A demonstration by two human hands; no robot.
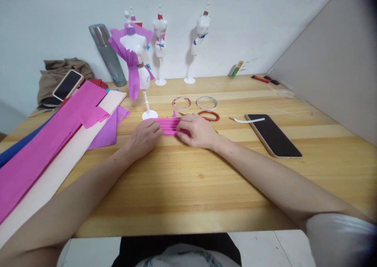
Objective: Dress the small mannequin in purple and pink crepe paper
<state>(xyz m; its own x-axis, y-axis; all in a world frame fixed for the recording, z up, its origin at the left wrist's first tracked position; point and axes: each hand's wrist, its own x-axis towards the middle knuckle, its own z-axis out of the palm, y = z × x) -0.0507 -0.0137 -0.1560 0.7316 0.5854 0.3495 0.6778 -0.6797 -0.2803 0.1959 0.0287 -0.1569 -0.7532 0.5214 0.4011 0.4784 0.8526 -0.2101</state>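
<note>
Flat on wood-grain table [182, 180]: pleated pink strip [169, 127], folds lengthwise. On left end of strip: left hand [146, 135], fingers together, grip underneath not visible. On right end: right hand [193, 130], curled, pinching folds. Beyond strip, leftward: metal-topped cylindrical bottle [109, 58], contents not visible; purple-draped white mannequin [143, 77].

no readable text, labels or numbers
</note>
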